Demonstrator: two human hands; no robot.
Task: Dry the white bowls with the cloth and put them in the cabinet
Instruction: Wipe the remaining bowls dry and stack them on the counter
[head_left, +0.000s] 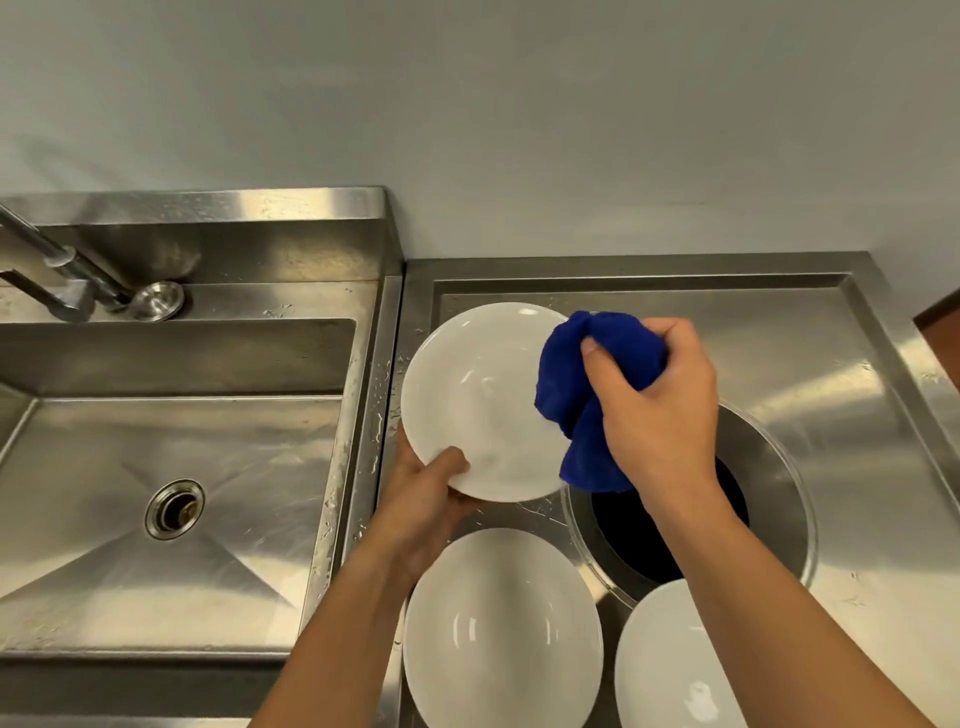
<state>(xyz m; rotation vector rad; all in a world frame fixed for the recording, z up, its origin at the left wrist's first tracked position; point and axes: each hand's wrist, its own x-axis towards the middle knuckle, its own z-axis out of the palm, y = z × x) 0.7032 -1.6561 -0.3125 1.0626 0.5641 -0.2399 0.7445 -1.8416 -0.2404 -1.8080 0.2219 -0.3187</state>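
Note:
My left hand (428, 493) grips the lower rim of a white bowl (472, 395), holding it tilted above the steel counter. A bunched blue cloth (582, 400) is in my right hand (660, 395), pressed against the bowl's right inner side. A second white bowl (501, 629) stands upright on the counter just below the held one. To its right, a third white bowl (670, 670) sits partly hidden under my right forearm. No cabinet is in view.
A steel sink (171, 467) with a drain and a tap (62, 275) fills the left. The steel counter (831, 364) on the right has a round recessed hole (769, 493) with a dark opening. Water drops lie along the seam between the sink and the counter.

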